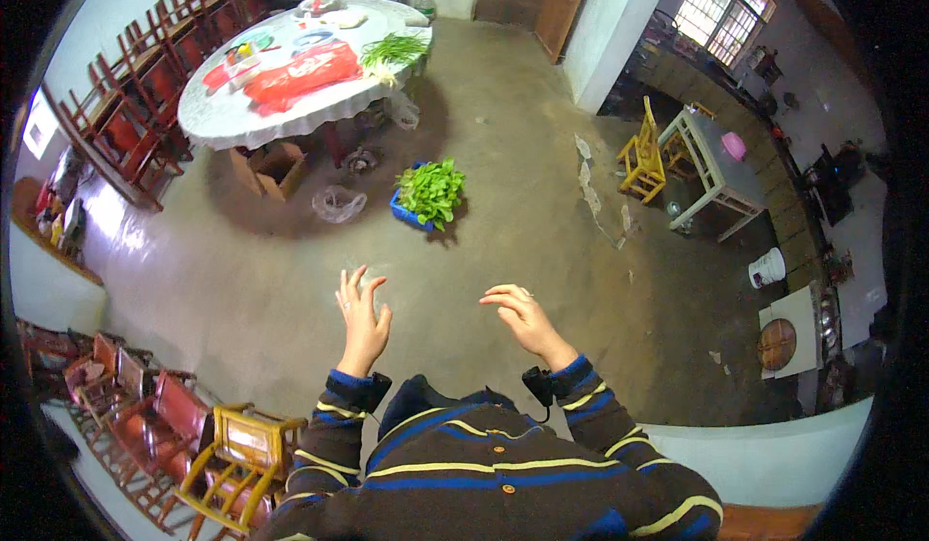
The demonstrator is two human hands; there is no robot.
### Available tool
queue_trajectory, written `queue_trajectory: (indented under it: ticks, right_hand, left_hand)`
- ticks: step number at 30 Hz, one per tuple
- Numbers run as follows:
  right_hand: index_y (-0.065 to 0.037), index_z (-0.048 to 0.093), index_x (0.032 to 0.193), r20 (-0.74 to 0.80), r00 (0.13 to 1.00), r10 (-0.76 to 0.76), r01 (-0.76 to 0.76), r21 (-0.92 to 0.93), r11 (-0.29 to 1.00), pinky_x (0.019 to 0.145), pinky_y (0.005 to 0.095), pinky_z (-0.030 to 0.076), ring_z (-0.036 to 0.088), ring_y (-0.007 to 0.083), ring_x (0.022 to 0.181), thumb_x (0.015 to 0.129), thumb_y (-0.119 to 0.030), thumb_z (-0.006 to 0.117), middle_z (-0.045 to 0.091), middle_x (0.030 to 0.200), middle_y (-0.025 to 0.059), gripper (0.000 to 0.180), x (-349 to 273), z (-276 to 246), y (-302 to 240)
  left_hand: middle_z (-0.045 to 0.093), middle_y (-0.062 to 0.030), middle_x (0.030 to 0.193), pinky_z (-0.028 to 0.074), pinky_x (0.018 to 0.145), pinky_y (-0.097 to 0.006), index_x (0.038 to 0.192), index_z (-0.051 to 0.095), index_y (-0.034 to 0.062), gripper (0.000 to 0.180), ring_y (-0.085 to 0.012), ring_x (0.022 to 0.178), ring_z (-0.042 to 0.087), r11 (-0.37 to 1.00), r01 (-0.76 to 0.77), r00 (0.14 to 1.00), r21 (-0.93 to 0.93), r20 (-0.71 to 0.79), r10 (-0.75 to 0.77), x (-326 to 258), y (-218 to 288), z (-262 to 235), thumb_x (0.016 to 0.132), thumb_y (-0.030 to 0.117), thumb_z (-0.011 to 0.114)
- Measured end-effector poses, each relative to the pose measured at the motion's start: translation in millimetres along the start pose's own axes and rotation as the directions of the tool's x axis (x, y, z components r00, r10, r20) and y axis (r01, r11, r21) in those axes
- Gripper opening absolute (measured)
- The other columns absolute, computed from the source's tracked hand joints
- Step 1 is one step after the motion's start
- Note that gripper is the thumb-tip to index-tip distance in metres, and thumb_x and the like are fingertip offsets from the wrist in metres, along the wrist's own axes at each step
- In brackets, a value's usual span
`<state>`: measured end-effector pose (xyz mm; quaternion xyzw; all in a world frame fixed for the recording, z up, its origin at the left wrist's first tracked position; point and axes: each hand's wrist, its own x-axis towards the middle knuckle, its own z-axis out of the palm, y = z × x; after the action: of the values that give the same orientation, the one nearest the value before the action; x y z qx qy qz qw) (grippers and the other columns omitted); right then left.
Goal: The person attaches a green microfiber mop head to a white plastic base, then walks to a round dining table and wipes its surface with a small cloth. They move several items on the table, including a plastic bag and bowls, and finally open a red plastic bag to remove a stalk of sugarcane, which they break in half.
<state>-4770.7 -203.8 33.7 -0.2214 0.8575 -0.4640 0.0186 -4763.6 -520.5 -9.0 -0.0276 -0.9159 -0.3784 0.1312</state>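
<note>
Grey concrete floor [542, 154]: bare under both raised hands.
Left hand [362, 316]: empty, fingers spread, palm forward.
Right hand [521, 315]: empty, fingers loosely curled downward.
Blue basket of leafy greens [429, 195]: on the floor at 12 o'clock from the hands, well apart.
Round table [290, 67]: at 11 o'clock, red bags on top.

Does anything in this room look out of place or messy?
A few things do. A blue crate of leafy greens sits on the bare concrete floor, apart from the round table. A crumpled clear plastic bag lies loose beside it. Pale scraps are strewn along the floor. Both hands, left and right, are empty.
</note>
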Motion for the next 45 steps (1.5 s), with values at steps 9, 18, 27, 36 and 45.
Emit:
queue_trajectory:
  ticks: [9,18,27,36,45]
  right_hand:
    - [-0.004,0.07,0.112,-0.273,0.931,0.242,-0.233,0.063,0.97,0.101,0.0371,0.045,0.06,0.0285,0.115,0.092,-0.007,0.054,0.065,0.118,0.0118,0.025,123.4,-130.8,158.0]
    - [-0.002,0.069,0.113,-0.274,0.908,0.317,-0.274,0.183,0.944,0.095,0.0317,0.049,0.064,0.0222,0.108,0.095,-0.004,0.053,0.068,0.114,0.0103,0.024,302.8,-288.5,301.1]
    - [-0.001,0.067,0.115,-0.15,0.976,0.155,-0.126,0.19,0.974,0.093,0.0318,0.051,0.066,0.0207,0.107,0.094,-0.001,0.055,0.067,0.113,0.0104,0.024,548.4,-374.4,431.2]
    - [-0.002,0.067,0.115,-0.149,0.963,0.227,-0.202,0.167,0.965,0.095,0.0299,0.05,0.063,0.0172,0.109,0.091,0.006,0.055,0.064,0.112,0.007,0.027,772.3,-498.2,547.9]
    - [-0.002,0.067,0.114,0.114,0.993,0.039,-0.068,0.261,0.963,0.094,0.0306,0.051,0.063,0.0185,0.11,0.092,0.003,0.058,0.062,0.114,0.0079,0.025,1040.1,-500.3,646.6]
  left_hand:
    - [0.036,-0.0155,0.151,0.009,0.118,-0.067,0.129,0.056,0.0138,0.043,-0.0439,0.151,0.013,0.969,-0.193,0.949,-0.153,0.222,0.224,252.4,44.3,175.0,0.086,0.008,0.062]
    - [0.041,-0.0147,0.148,0.012,0.118,-0.066,0.125,0.059,0.0137,0.04,-0.0439,0.149,0.02,0.98,-0.125,0.974,-0.153,0.169,0.151,476.6,104.1,293.4,0.086,0.009,0.062]
    - [0.043,-0.0134,0.146,0.014,0.117,-0.067,0.123,0.059,0.0144,0.039,-0.0408,0.149,0.024,0.997,0.035,0.999,-0.065,0.033,-0.032,705.4,47.2,378.1,0.085,0.007,0.062]
    - [0.051,-0.0138,0.136,0.017,0.115,-0.069,0.117,0.061,0.011,0.032,-0.0397,0.144,0.034,0.99,0.141,0.957,-0.029,-0.251,-0.144,961.3,39.9,436.2,0.085,0.008,0.06]
    - [0.046,-0.0136,0.143,0.016,0.117,-0.067,0.124,0.058,0.0106,0.037,-0.0383,0.145,0.033,0.951,0.306,0.915,-0.045,-0.264,-0.307,1123.5,-4.4,488.8,0.087,0.008,0.061]
